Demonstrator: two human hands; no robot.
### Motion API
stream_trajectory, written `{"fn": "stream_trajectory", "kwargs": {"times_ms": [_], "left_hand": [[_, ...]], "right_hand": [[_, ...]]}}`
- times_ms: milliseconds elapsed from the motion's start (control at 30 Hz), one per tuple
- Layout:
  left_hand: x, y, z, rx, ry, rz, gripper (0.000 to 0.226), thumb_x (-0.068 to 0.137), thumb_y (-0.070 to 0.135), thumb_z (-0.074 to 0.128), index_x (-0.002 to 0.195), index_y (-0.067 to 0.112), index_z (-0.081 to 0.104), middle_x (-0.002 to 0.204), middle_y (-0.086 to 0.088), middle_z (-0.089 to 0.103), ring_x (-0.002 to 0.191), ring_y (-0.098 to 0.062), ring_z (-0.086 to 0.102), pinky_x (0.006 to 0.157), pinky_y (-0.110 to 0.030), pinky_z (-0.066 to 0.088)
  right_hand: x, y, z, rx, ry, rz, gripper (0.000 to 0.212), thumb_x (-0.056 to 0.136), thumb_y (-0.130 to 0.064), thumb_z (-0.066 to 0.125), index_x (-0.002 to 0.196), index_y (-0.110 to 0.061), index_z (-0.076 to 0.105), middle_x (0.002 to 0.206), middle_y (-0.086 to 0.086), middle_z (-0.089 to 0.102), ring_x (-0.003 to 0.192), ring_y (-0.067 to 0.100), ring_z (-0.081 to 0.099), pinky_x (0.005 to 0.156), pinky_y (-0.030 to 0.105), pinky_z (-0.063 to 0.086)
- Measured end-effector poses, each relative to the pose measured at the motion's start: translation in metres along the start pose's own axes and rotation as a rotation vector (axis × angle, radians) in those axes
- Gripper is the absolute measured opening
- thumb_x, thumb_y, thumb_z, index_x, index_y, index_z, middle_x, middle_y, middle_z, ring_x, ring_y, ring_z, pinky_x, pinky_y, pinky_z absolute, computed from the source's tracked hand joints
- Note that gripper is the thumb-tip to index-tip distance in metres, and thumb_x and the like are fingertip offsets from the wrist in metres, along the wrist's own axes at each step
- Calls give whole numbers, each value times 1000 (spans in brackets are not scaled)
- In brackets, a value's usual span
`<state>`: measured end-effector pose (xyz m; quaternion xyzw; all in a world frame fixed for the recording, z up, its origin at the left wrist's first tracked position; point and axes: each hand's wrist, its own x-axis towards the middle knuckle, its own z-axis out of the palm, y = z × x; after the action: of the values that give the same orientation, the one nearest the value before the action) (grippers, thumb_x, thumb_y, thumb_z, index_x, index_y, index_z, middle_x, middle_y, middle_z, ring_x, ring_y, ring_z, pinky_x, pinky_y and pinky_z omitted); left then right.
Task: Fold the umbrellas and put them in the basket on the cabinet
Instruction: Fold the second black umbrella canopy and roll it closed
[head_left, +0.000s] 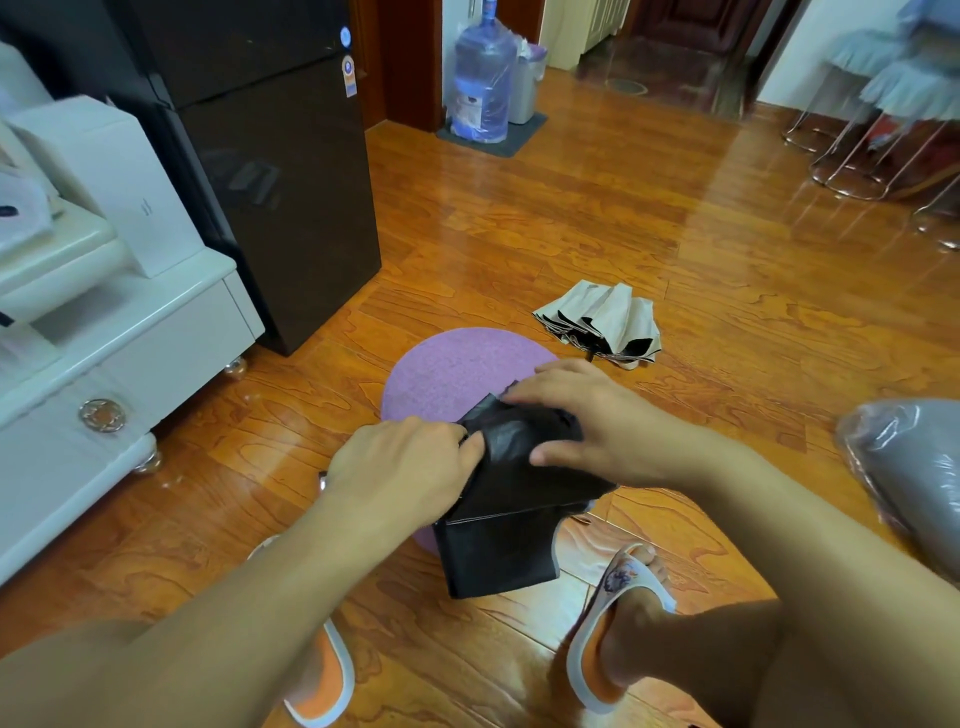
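Orange-soled slippers (613, 639) and your bare forearms frame the bottom edge as you crouch over the black umbrella (511, 499), held low above the wooden floor (649, 218). Your left hand (402, 467) pinches the canopy cloth at its upper left edge, fingers curled into the fabric; your right hand (587, 421) lies across the top of the bundle, fingers fairly straight and pressing the folds down, thumb against the near side. The umbrella is collapsed but loose, its panels still hanging wide toward your feet, partly over a round purple mat (457, 369). Beyond it, well apart, a second, beige umbrella (602, 322) lies unfolded in a heap on the floor. A white cabinet (119, 332) stands to your left beside a dark refrigerator (270, 171); no basket can be made out on it from here. You appear to be gathering the black canopy's panels, an early step with one umbrella still untouched. Next, the loose flaps likely need wrapping tight round the shaft and strapping before it can go in any basket.
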<state>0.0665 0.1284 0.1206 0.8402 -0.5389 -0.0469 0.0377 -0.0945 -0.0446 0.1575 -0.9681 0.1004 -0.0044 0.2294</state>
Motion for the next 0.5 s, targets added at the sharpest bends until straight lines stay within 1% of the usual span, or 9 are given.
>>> {"fn": "stream_trajectory", "kwargs": {"times_ms": [33, 100, 167, 267, 333, 367, 433, 467, 500], "left_hand": [[0, 1, 0, -2, -7, -4, 52, 102, 60, 23, 108, 31, 65, 105, -4, 71, 98, -34, 67, 71, -37, 45], [0, 2, -1, -10, -27, -9, 59, 100, 66, 19, 108, 34, 68, 101, -3, 71, 95, -32, 67, 70, -36, 44], [-1, 3, -2, -17, -42, -7, 68, 99, 71, 12, 105, 34, 69, 96, -2, 71, 92, -31, 67, 70, -36, 46], [-3, 1, -4, -24, -47, 7, 79, 95, 74, 2, 102, 33, 69, 93, -1, 71, 91, -31, 67, 76, -39, 53], [-7, 2, -7, -10, -24, 44, 80, 93, 74, -2, 112, 36, 66, 95, -2, 72, 94, -31, 68, 77, -39, 54], [-9, 3, -8, 3, -12, 76, 81, 91, 76, -2, 120, 38, 63, 98, -2, 72, 97, -31, 68, 76, -38, 52], [-15, 6, -12, 34, -9, 135, 86, 86, 82, -1, 141, 41, 51, 107, -4, 73, 103, -32, 67, 73, -37, 44], [-18, 7, -15, 54, -10, 158, 90, 83, 87, 0, 147, 42, 43, 108, -4, 72, 103, -32, 67, 71, -38, 41], [-20, 8, -15, 79, -4, 183, 93, 80, 91, 3, 150, 42, 39, 104, -4, 73, 100, -31, 68, 69, -37, 40]], "right_hand": [[3, 0, 3, -32, -4, -25, 43, 89, -38, 74, 129, -26, 63, 124, -8, 63, 124, 13, 42, 109, 29, 34], [6, 2, 5, -112, 7, -60, 22, 92, -35, 71, 108, -19, 72, 104, -3, 68, 109, 18, 51, 98, 39, 44], [5, 4, 2, -117, 8, -36, 16, 95, -31, 69, 95, -15, 73, 90, 0, 67, 99, 20, 54, 89, 42, 46], [4, 5, -7, -81, -22, 12, 16, 98, -31, 63, 92, -18, 69, 89, -1, 66, 98, 18, 53, 87, 39, 46], [3, 5, -10, -56, -59, 41, 15, 101, -32, 58, 93, -22, 66, 90, -4, 64, 97, 17, 54, 86, 40, 45], [3, 5, -10, -56, -74, 51, 16, 103, -32, 55, 95, -23, 66, 90, -4, 63, 95, 17, 54, 86, 41, 45], [4, 6, -9, -82, -98, 67, 20, 105, -35, 50, 96, -23, 63, 88, -4, 62, 88, 17, 55, 81, 41, 45], [4, 7, -9, -93, -102, 65, 23, 105, -36, 48, 93, -22, 61, 86, -3, 61, 83, 17, 54, 77, 40, 44], [4, 7, -9, -95, -104, 64, 26, 106, -37, 47, 90, -21, 59, 82, -3, 60, 78, 16, 53, 73, 38, 42]]}}
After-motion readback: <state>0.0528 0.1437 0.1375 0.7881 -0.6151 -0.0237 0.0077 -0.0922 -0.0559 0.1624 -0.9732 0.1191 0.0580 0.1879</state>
